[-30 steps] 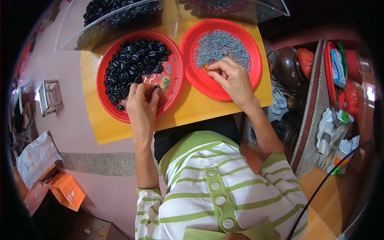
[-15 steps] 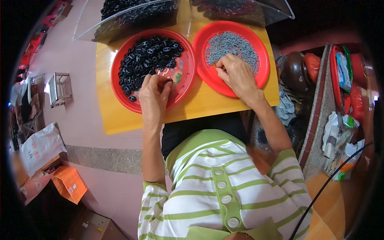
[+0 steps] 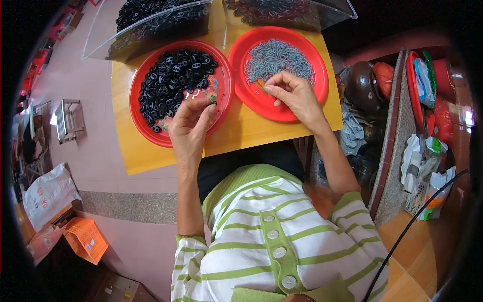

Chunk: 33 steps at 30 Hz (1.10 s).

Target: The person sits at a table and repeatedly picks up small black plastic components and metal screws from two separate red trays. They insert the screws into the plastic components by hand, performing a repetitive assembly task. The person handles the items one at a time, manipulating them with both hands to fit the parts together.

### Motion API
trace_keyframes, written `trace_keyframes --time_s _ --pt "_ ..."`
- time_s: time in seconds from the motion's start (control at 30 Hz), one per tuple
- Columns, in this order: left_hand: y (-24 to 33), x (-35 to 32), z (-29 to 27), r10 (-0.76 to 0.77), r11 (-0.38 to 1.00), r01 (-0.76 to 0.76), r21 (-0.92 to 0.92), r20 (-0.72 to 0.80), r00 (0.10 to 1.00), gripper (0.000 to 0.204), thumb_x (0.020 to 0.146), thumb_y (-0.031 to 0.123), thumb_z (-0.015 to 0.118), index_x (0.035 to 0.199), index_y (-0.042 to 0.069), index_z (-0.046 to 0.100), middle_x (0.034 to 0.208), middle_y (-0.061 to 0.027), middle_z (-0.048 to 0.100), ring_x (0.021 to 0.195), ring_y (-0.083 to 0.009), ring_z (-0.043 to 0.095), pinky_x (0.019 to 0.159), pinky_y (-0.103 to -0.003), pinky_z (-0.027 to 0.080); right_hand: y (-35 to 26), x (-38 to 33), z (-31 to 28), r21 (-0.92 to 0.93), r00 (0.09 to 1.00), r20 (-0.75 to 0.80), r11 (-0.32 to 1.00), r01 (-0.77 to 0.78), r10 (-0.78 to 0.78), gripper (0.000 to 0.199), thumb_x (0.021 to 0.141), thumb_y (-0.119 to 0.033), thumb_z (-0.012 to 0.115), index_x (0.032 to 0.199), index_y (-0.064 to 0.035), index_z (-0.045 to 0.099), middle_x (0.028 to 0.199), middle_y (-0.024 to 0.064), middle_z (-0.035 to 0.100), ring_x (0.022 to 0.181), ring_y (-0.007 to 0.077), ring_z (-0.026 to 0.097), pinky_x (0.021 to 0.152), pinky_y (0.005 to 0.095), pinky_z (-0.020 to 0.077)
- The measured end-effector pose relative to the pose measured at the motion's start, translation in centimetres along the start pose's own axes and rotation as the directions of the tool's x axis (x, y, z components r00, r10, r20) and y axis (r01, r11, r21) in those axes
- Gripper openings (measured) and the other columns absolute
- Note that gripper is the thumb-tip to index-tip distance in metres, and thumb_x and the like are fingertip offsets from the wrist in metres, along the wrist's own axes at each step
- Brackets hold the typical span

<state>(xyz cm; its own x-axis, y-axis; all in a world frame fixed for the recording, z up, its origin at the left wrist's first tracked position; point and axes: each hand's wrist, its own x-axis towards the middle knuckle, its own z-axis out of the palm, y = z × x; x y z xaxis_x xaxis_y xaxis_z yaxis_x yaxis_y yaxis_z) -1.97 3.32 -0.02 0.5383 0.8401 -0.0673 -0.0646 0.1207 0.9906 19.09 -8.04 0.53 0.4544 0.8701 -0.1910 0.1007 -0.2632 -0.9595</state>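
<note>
Black ring parts (image 3: 173, 80) lay heaped in the left red plate (image 3: 146, 128) on the yellow table (image 3: 131, 151). The left hand (image 3: 190, 126) was over that plate's near rim, fingers curled together; what they pinched I cannot tell. The right hand (image 3: 292, 93) pinched at small grey pieces (image 3: 276, 58) in the right red plate (image 3: 261, 100).

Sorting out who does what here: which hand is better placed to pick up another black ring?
Probably the left hand: it rests on the red plate of black rings, fingertips beside them. The right hand is over the grey pieces.
</note>
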Motion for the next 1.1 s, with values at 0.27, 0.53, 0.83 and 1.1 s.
trace_keyframes --time_s 0.27,0.53,0.83,1.1 --pt "0.6 -0.9 1.8 -0.142 0.852 0.208 -0.48 0.17 0.975 0.013 0.09 0.003 0.053 0.102 -0.002 0.051 0.095 -0.0163 0.063 0.081 -0.0193 0.066 0.073 -0.027 0.054 -0.1 -0.7 0.8 0.208 0.999 -0.01 0.977 0.043 -0.042 0.014 0.087 -0.008 0.06 0.098 0.0003 0.059 0.085 0.0012 0.059 0.068 0.0057 0.054 0.063 0.0185 0.0459" --pt "0.5 -1.4 2.3 -0.266 0.794 0.319 -0.517 0.177 0.948 0.019 0.089 0.003 0.053 0.108 -0.003 0.051 0.097 -0.0189 0.064 0.085 -0.0209 0.066 0.074 -0.027 0.056 0.0 -1.5 2.6 0.236 0.998 0.012 0.97 0.059 -0.063 0.012 0.086 -0.007 0.061 0.096 -0.0002 0.062 0.087 0.0023 0.062 0.07 0.0057 0.056 0.06 0.0193 0.0468" --pt "0.4 -1.8 2.9 -0.125 0.964 0.148 -0.221 0.115 0.985 0.016 0.088 0.006 0.059 0.101 -0.003 0.06 0.088 -0.0076 0.065 0.072 -0.0093 0.06 0.065 -0.02 0.048 -1.7 -1.5 4.1 0.354 0.985 0.1 0.93 0.097 -0.141 0.012 0.084 -0.008 0.064 0.094 -0.0012 0.06 0.084 0.0019 0.061 0.07 0.0066 0.056 0.06 0.0198 0.0472" --pt "0.4 -1.7 2.9 -0.108 0.981 0.125 -0.147 0.117 0.987 0.013 0.087 0.006 0.06 0.096 -0.002 0.062 0.082 -0.0051 0.064 0.069 -0.0081 0.059 0.063 -0.019 0.048 -2.6 -1.7 4.1 0.369 0.974 0.212 0.929 0.002 -0.086 0.015 0.084 -0.004 0.063 0.098 -0.0011 0.058 0.088 0.0021 0.059 0.073 0.0059 0.054 0.064 0.0192 0.0461"
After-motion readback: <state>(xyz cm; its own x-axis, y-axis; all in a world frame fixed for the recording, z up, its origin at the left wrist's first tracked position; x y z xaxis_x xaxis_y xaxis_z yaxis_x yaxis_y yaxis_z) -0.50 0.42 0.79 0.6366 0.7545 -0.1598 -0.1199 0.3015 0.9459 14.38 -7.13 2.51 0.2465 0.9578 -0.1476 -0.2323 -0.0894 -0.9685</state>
